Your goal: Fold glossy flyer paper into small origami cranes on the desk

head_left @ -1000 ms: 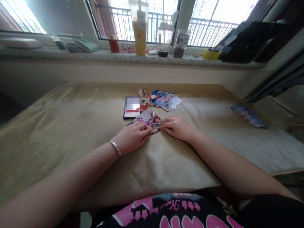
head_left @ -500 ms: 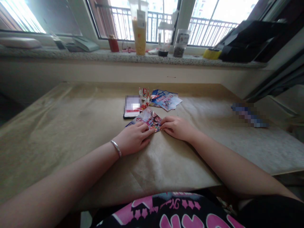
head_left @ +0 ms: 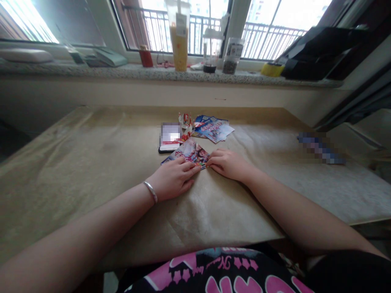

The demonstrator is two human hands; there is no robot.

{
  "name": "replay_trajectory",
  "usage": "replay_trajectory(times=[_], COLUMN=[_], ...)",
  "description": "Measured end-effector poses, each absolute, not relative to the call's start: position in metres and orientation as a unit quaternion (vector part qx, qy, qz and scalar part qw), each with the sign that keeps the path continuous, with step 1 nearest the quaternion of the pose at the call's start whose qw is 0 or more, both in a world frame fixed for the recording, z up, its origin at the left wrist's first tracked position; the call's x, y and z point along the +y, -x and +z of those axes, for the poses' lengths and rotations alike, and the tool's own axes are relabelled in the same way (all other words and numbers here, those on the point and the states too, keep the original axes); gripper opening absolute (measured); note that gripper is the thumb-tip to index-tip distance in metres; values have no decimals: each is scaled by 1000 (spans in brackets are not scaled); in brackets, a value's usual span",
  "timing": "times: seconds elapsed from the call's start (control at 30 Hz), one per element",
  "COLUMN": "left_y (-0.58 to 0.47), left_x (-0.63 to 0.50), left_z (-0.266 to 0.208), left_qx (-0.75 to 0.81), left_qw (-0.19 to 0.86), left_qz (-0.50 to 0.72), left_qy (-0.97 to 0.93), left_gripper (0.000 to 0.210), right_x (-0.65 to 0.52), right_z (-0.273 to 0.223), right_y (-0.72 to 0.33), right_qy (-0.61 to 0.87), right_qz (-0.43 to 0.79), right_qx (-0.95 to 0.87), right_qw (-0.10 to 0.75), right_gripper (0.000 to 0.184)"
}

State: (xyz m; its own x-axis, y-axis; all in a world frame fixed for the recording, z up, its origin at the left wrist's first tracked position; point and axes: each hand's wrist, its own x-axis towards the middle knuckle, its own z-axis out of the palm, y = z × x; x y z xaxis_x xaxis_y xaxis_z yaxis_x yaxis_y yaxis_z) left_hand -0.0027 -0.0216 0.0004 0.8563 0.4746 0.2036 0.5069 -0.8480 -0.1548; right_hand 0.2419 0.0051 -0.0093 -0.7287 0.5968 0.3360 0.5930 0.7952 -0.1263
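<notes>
A printed sheet of paper [head_left: 191, 151] with a colourful picture lies on the table in front of me, its near edge folded into a narrow strip. My left hand [head_left: 174, 177], with a silver bracelet at the wrist, rests flat across that near edge, fingers stretched out to the right. At the sheet's right corner my right hand [head_left: 226, 162] pinches the folded end between thumb and fingers. The left hand's fingers cover part of the fold. Just behind the sheet is a phone [head_left: 170, 144] with a blurred-out screen.
Several printed cards [head_left: 215, 129] lie in a loose pile farther back, beside red-and-white folded paper pieces [head_left: 185, 121]. A blurred-out bluish item [head_left: 320, 148] lies at the right. On the windowsill [head_left: 122, 73] stand a tall yellow-filled cup [head_left: 180, 49] and several containers.
My left hand has slid slightly to the right along the sheet's near edge, its fingertips closer to my right hand. The right hand stays at the corner.
</notes>
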Motion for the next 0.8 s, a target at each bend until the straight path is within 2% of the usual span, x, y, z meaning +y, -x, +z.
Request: replay_trajectory(times=[0.57, 0.8], left_y=[2, 3], left_x=[-23, -21], left_z=[2, 2], left_qx=[-256, -241], left_qw=[108, 98], left_qz=[-75, -83], left_qy=[958, 962], left_gripper=[41, 39], right_x=[3, 3], right_z=[-8, -2], right_y=[-235, -236], right_qy=[217, 224], right_qz=[-108, -103], right_qx=[-950, -958], right_qw=[198, 144], right_gripper=[25, 24])
